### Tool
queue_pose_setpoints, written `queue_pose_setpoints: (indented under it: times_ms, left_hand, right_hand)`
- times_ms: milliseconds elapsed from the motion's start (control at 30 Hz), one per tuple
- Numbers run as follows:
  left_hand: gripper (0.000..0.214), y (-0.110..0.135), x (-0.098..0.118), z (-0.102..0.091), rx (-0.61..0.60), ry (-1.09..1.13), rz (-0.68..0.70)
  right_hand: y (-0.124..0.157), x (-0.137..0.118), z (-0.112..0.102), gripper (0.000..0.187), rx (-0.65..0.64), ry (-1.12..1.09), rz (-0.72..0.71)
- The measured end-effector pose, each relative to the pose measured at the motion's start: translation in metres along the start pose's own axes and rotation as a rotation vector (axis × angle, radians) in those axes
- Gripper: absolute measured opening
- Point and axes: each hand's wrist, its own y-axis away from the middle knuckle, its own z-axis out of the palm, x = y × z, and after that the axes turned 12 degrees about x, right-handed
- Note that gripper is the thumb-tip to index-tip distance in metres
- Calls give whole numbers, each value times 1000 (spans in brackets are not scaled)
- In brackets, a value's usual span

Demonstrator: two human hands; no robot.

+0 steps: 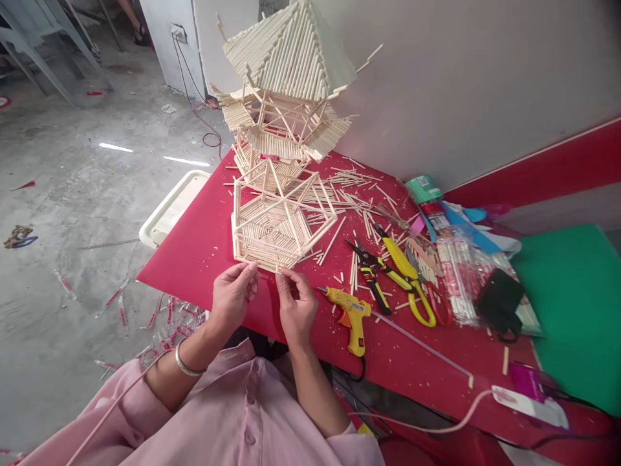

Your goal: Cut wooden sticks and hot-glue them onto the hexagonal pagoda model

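1 stick hexagon (276,226) pinched, left hand (233,294), right hand (295,304)

Left hand (233,292) and right hand (295,304) close together, fingers curled, 2 forearms angled inward.

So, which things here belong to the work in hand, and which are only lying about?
In hand: left hand and right hand at the hexagonal stick frame; stick tower behind it.
Lying about: glue gun, yellow cutters, loose sticks, stick packets, white tray.

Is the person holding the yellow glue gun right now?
No: the glue gun lies on the red table, while the left hand and right hand touch the hexagonal stick frame.
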Motion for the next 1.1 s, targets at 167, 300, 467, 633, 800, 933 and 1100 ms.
queue_pose_setpoints:
  times_ms: [167,300,467,633,800,933,1100]
  left_hand:
    - [35,0,0,0,9,11,0]
    - [36,1,1,1,11,15,2]
    - [36,1,2,1,3,7,1]
    - [37,1,3,1,-1,11,1]
    - [38,0,1,0,-5,4,-4]
    - [37,0,0,0,0,15,1]
    - [36,0,0,0,-11,17,-1]
  right_hand:
    - [0,1,0,27,5,4,-10]
    - [0,1,0,25,5,-11,-15]
    - [-1,0,1,22,4,-17,-26]
    - [-1,0,1,23,8,-18,-28]
    - [0,-2,0,23,15,7,-28]
    - [-1,-2,0,26,7,10,-19]
    - [0,2,1,28,4,7,-15]
